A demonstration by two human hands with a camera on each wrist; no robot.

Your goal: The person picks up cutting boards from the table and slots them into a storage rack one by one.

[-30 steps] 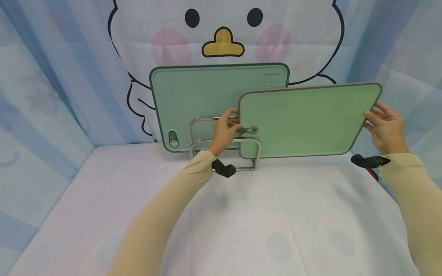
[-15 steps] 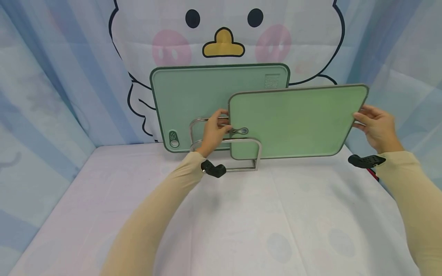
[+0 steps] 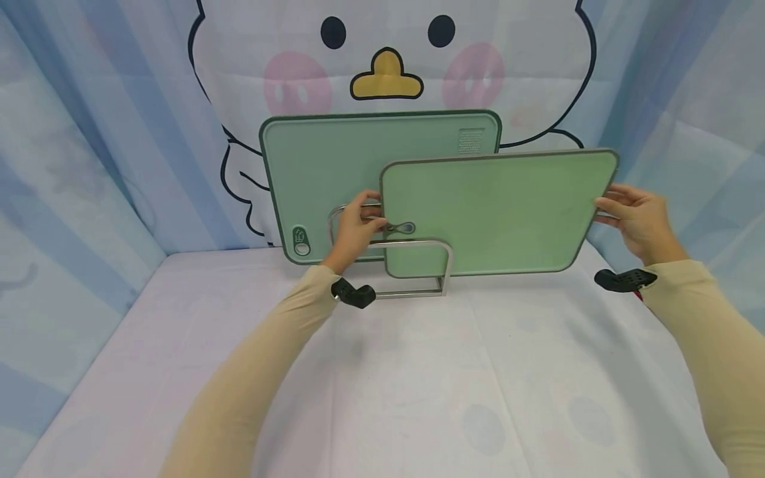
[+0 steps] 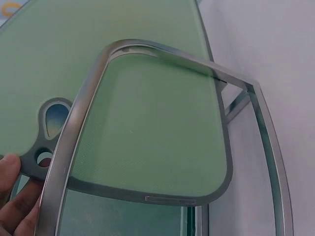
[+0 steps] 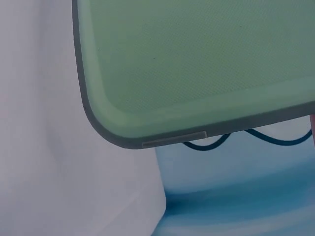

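A light green cutting board [image 3: 496, 206] with a grey rim stands on its long edge, its left part between the hoops of a metal rack [image 3: 445, 265]. My left hand [image 3: 354, 232] pinches its left edge beside the grey-rimmed hole; in the left wrist view the thumb [image 4: 9, 169] lies on the near face. With my right hand [image 3: 639, 219] I grip the right edge, thumb in front. That hand is almost wholly out of the right wrist view, where the board's lower corner [image 5: 123, 128] shows. Behind, a larger blue-green cutting board [image 3: 340, 166] leans upright in the rack.
A white patterned cloth [image 3: 418, 378] covers the table. Behind the rack hangs a curtain [image 3: 538, 60] with a cartoon face, and blue striped curtains [image 3: 66, 219] close in the sides. Near the right wrist, a small red and black item [image 3: 638, 295] is mostly hidden.
Both hands have moved left with the light green cutting board, sliding it farther into the rack and over more of the rear board. The rack and the rear board have stayed in place.
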